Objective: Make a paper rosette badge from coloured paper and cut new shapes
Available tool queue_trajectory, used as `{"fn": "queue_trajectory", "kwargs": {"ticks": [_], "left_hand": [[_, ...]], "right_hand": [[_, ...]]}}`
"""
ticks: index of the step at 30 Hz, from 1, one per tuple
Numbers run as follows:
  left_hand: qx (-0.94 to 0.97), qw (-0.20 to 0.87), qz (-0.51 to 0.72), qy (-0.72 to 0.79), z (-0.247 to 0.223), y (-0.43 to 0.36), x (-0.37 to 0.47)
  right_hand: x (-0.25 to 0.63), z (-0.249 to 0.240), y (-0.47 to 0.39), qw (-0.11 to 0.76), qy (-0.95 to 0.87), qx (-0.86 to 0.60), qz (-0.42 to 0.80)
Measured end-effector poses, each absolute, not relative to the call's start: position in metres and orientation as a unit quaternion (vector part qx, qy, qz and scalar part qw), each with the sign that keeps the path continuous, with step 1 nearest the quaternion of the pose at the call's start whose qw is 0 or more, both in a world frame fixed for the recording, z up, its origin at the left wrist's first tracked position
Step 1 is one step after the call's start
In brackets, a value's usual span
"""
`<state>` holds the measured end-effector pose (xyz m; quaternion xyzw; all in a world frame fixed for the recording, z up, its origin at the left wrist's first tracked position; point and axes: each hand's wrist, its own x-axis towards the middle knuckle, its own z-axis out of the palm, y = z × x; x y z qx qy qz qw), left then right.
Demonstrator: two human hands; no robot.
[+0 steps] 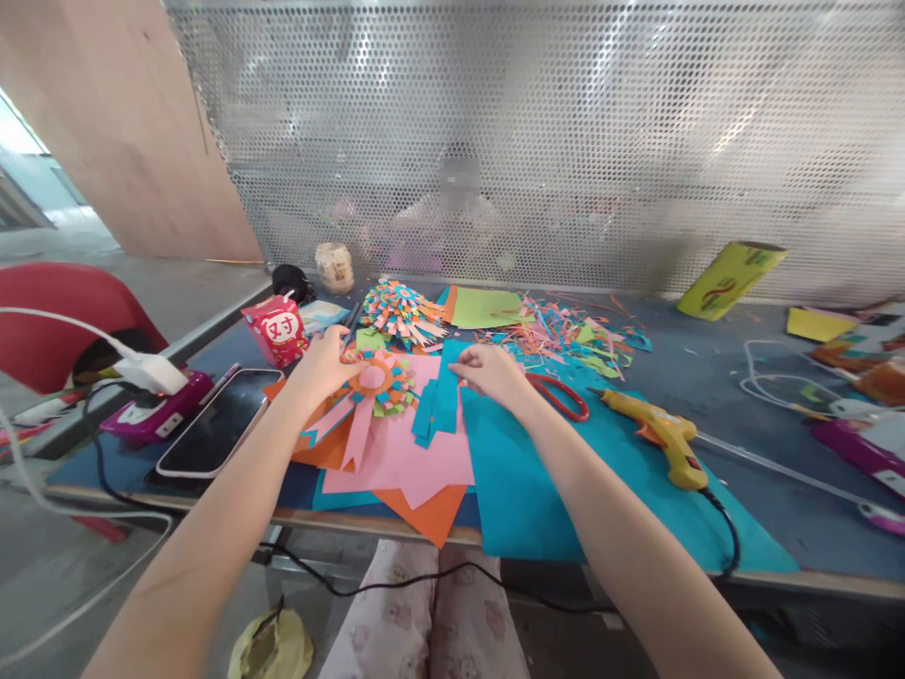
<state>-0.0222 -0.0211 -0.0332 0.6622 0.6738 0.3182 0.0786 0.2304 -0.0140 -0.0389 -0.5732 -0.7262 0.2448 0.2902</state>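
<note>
My left hand [329,366] is at the upper left edge of a round paper rosette [372,378], thumb on its fringe and fingers partly hidden. The rosette has a pink centre, an orange ring, multicoloured fringe and two pink tails. Between thumb and fingertips, my right hand [489,373] pinches the top of a blue paper strip [447,391]. Another short blue strip [424,413] lies against it on the pink paper [403,459]. Orange sheets [442,517] stick out underneath. Beneath my right forearm spreads a large blue sheet [519,490].
Red-handled scissors [576,405] and a yellow glue gun [665,434] lie on the right. Behind are a finished fringed rosette [402,311], a green sheet [487,307] and paper scraps [566,330]. A phone [216,424], red packet [277,330] and purple power strip [159,410] sit left.
</note>
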Motion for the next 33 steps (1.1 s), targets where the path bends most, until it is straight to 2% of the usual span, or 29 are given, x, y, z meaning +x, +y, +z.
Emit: {"fn": "queue_trajectory", "kwargs": {"ticks": [2, 4, 8, 9, 14, 22, 25, 28, 33], "left_hand": [[0.694, -0.019, 0.310, 0.649, -0.034, -0.021, -0.018], [0.745, -0.049, 0.292, 0.597, -0.033, -0.024, -0.009], [0.869, 0.101, 0.180, 0.449, -0.037, -0.032, 0.019], [0.881, 0.111, 0.155, 0.433, -0.040, -0.034, 0.026], [0.889, -0.018, 0.117, 0.441, -0.057, -0.047, 0.046], [0.903, -0.133, 0.066, 0.403, -0.062, -0.065, 0.054], [0.902, -0.147, 0.085, 0.397, -0.065, -0.067, 0.054], [0.895, -0.114, 0.151, 0.403, -0.064, -0.067, 0.050], [0.790, 0.098, 0.371, 0.479, -0.050, -0.065, 0.040]], "right_hand": [[0.225, -0.042, -0.016, 0.272, -0.735, -0.568, 0.252], [0.223, -0.045, -0.017, 0.258, -0.738, -0.573, 0.246], [0.228, -0.048, -0.020, 0.233, -0.739, -0.595, 0.215], [0.229, -0.048, -0.021, 0.226, -0.740, -0.598, 0.209], [0.231, -0.048, -0.025, 0.207, -0.746, -0.601, 0.199], [0.231, -0.051, -0.021, 0.209, -0.745, -0.598, 0.208], [0.233, -0.050, -0.020, 0.220, -0.740, -0.596, 0.218], [0.232, -0.047, -0.021, 0.232, -0.739, -0.586, 0.238], [0.221, -0.040, -0.028, 0.242, -0.754, -0.538, 0.289]]}}
